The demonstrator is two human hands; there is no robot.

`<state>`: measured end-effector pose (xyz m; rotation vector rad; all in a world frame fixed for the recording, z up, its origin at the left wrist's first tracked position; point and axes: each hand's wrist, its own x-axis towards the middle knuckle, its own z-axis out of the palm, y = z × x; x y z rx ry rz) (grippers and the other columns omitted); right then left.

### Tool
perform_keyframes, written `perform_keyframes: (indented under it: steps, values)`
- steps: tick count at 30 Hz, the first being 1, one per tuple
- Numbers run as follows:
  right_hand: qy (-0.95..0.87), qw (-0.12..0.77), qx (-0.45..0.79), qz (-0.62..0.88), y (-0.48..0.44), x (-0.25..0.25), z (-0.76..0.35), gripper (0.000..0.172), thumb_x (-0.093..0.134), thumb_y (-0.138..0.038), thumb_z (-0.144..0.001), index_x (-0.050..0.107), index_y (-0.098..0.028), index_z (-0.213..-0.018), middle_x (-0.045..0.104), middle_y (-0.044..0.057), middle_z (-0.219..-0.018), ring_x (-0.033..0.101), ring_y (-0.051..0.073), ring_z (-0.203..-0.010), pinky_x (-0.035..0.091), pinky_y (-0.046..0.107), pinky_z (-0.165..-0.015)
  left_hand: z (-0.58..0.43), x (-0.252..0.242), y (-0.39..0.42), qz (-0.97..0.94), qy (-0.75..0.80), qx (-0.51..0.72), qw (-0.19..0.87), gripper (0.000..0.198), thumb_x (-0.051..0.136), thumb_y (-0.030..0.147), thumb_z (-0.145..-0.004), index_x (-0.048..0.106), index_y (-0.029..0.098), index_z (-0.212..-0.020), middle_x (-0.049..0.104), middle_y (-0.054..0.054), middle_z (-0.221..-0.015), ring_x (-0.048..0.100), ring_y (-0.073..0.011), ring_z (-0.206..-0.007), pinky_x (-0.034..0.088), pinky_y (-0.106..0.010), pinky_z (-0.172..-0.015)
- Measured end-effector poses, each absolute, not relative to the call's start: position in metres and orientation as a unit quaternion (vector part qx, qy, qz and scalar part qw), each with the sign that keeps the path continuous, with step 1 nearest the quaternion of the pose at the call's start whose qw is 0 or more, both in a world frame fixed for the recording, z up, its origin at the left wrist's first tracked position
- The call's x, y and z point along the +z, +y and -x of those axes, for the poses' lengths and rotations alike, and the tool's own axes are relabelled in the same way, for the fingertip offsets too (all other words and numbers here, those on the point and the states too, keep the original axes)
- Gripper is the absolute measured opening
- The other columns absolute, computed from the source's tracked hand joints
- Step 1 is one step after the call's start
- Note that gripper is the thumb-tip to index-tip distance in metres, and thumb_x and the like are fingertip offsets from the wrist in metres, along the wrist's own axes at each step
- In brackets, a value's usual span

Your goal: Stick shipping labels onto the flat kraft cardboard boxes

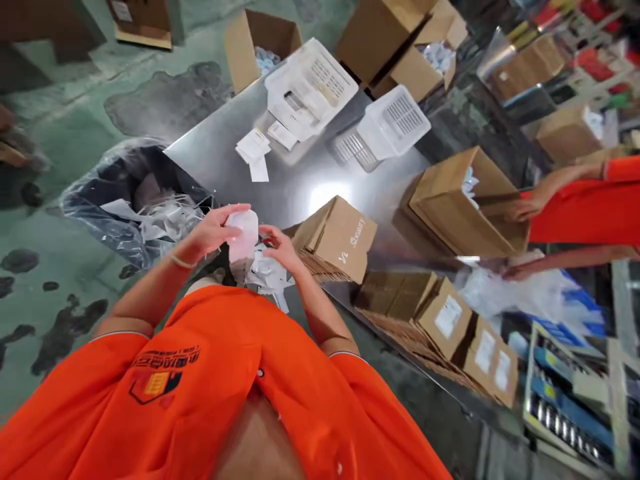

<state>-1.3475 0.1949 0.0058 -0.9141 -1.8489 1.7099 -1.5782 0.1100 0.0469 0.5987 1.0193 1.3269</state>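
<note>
A whitish, pinkish piece [243, 230] with rounded corners is held upright in front of my body, its upper left side pinched by my left hand [216, 230]. My right hand [280, 248] is just to its right, thumb and index finger apart and nothing visible between them. Below and behind the piece, crumpled white papers [269, 270] lie close to my right hand. To the left stands a bin lined with clear plastic [93, 200], with white paper strips [173, 217] in it.
A metal table [295, 193] bears a stack of flat cartons [345, 240], a white tray [315, 87], a white basket [400, 120] and small cards [254, 150]. Boxes [450, 200] stand further right, where another person's arms [555, 187] reach in. More folded cartons [435, 320] line the near edge.
</note>
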Motion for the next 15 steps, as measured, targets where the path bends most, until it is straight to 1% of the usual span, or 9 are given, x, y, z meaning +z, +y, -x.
perform_keyframes:
  steps: [2,5,7,8,10,11,12,13,15]
  values:
    - [-0.649,0.218,0.658,0.314,0.185,0.008,1.329,0.06,0.099,-0.049,-0.061,0.077,-0.022,-0.109,0.078,0.003,-0.106,0.07,0.023,-0.099,0.056,0.033,-0.086,1.571,0.064,0.137,-0.274,0.402,0.585,0.649,0.077,0.098,0.012,-0.058,0.077,0.018,-0.132,0.084,-0.008,-0.115,0.074,-0.0204,-0.09,0.058,-0.034,-0.084]
    - [-0.608,0.255,0.669,0.343,0.17,0.008,1.316,0.047,0.092,-0.059,-0.071,0.073,-0.021,-0.091,0.069,-0.002,-0.08,0.061,0.017,-0.076,0.052,0.029,-0.072,1.557,0.068,0.176,-0.259,0.398,0.608,0.636,0.074,0.093,0.002,-0.064,0.071,0.015,-0.133,0.083,-0.005,-0.111,0.074,-0.0173,-0.091,0.057,-0.036,-0.093]
    - [-0.58,0.306,0.655,0.376,0.161,0.01,1.308,0.049,0.091,-0.062,-0.073,0.068,-0.023,-0.091,0.061,-0.005,-0.071,0.055,0.014,-0.066,0.05,0.028,-0.064,1.545,0.057,0.193,-0.2,0.442,0.616,0.621,0.06,0.088,0.001,-0.075,0.067,0.014,-0.129,0.082,-0.001,-0.1,0.072,-0.015,-0.089,0.056,-0.037,-0.097]
    - [-0.566,0.333,0.643,0.394,0.158,0.012,1.304,0.051,0.091,-0.062,-0.073,0.067,-0.024,-0.097,0.058,-0.007,-0.069,0.053,0.014,-0.063,0.049,0.027,-0.061,1.538,0.049,0.196,-0.169,0.465,0.613,0.617,0.048,0.085,0.006,-0.083,0.066,0.014,-0.126,0.08,-0.001,-0.094,0.072,-0.0154,-0.088,0.056,-0.037,-0.099]
    - [-0.544,0.379,0.616,0.425,0.152,0.018,1.294,0.06,0.092,-0.061,-0.074,0.063,-0.027,-0.114,0.054,-0.01,-0.069,0.05,0.013,-0.059,0.048,0.026,-0.056,1.521,0.032,0.186,-0.14,0.484,0.593,0.629,0.031,0.078,0.031,-0.1,0.066,0.015,-0.124,0.079,-0.003,-0.088,0.074,-0.0206,-0.092,0.058,-0.041,-0.098]
    - [-0.54,0.394,0.604,0.435,0.15,0.021,1.289,0.064,0.091,-0.061,-0.074,0.06,-0.028,-0.119,0.053,-0.01,-0.069,0.049,0.013,-0.058,0.047,0.026,-0.055,1.512,0.025,0.174,-0.152,0.477,0.579,0.643,0.038,0.075,0.045,-0.103,0.068,0.016,-0.126,0.079,-0.005,-0.089,0.076,-0.0248,-0.096,0.059,-0.044,-0.096]
    - [-0.543,0.401,0.593,0.439,0.149,0.023,1.285,0.064,0.091,-0.062,-0.076,0.059,-0.029,-0.121,0.052,-0.011,-0.069,0.049,0.013,-0.058,0.047,0.025,-0.054,1.502,0.02,0.159,-0.181,0.467,0.562,0.659,0.051,0.075,0.058,-0.1,0.069,0.018,-0.131,0.08,-0.007,-0.092,0.077,-0.0285,-0.099,0.06,-0.045,-0.094]
    - [-0.551,0.4,0.587,0.437,0.148,0.025,1.282,0.063,0.089,-0.062,-0.077,0.059,-0.029,-0.122,0.053,-0.01,-0.07,0.05,0.013,-0.058,0.047,0.026,-0.054,1.493,0.017,0.143,-0.223,0.454,0.549,0.665,0.065,0.08,0.063,-0.094,0.067,0.02,-0.14,0.08,-0.007,-0.093,0.078,-0.0302,-0.099,0.061,-0.045,-0.091]
    - [-0.575,0.381,0.585,0.426,0.146,0.028,1.278,0.059,0.086,-0.064,-0.08,0.062,-0.028,-0.119,0.056,-0.008,-0.073,0.052,0.013,-0.059,0.048,0.026,-0.054,1.476,0.02,0.112,-0.305,0.448,0.536,0.647,0.097,0.097,0.056,-0.076,0.055,0.026,-0.159,0.08,-0.004,-0.096,0.078,-0.0278,-0.094,0.062,-0.041,-0.088]
